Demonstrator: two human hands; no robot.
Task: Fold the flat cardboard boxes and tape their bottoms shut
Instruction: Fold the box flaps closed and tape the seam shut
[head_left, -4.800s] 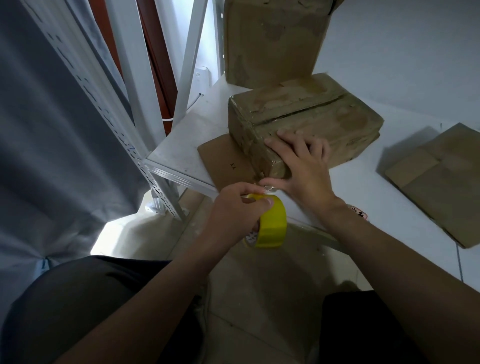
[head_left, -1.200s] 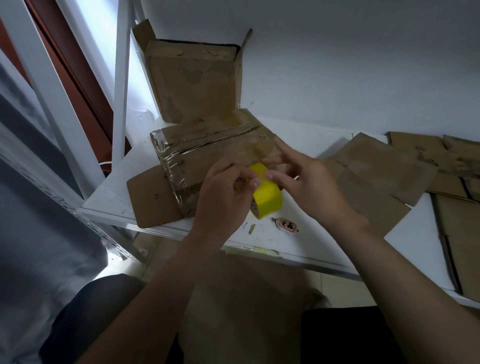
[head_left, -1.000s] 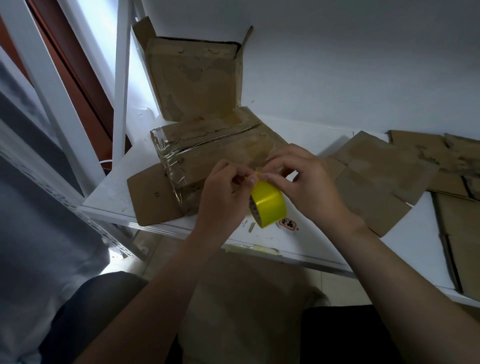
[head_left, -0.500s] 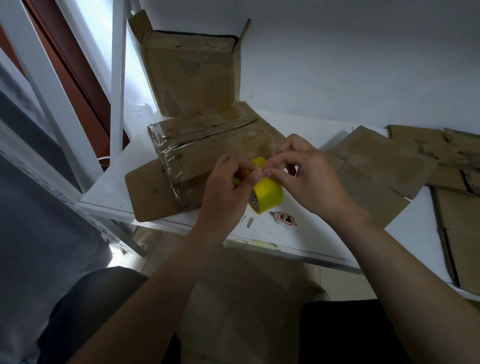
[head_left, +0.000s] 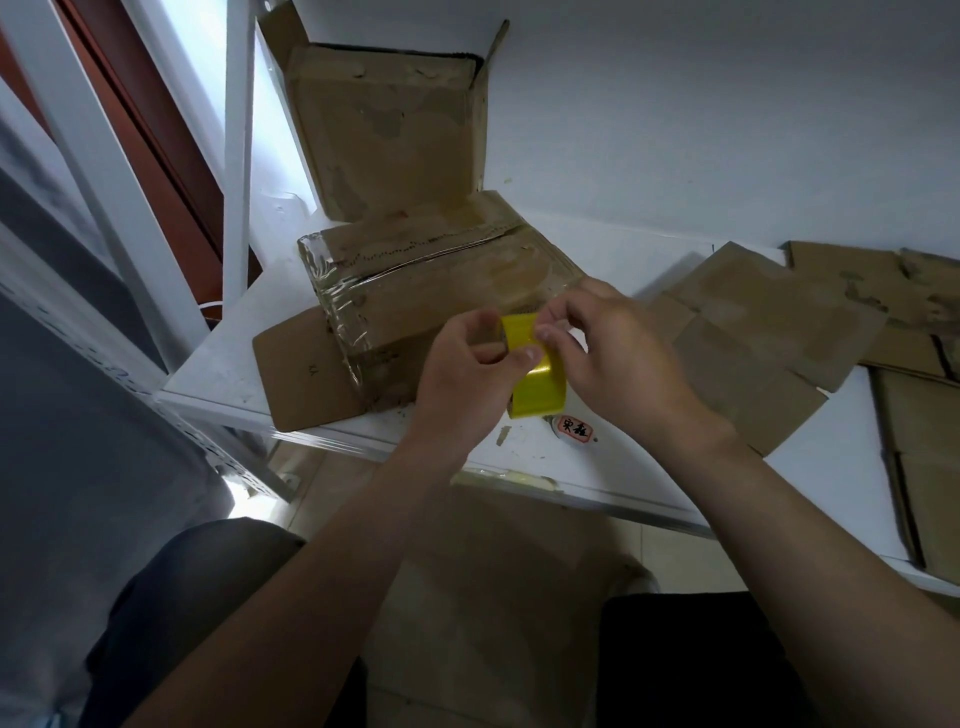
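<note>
1 tape roll (head_left: 535, 384), yellow: held over bench front edge, betw. both hands, just in front of folded box.
L hand (head_left: 467, 374): fingers curled round roll's left side, thumb on the band.
R hand (head_left: 618, 364): fingers (head_left: 550, 330) pinching at roll's top; tape end caught or not, cannot tell.
1 folded box (head_left: 441, 280): lying on bench (head_left: 831, 457), clear tape over near-left end.
1 open box (head_left: 389, 135): upright behind it.
Flat boxes (head_left: 769, 322): spread on bench, right.
1 tag (head_left: 574, 428), red lettering: on bench below roll.
</note>
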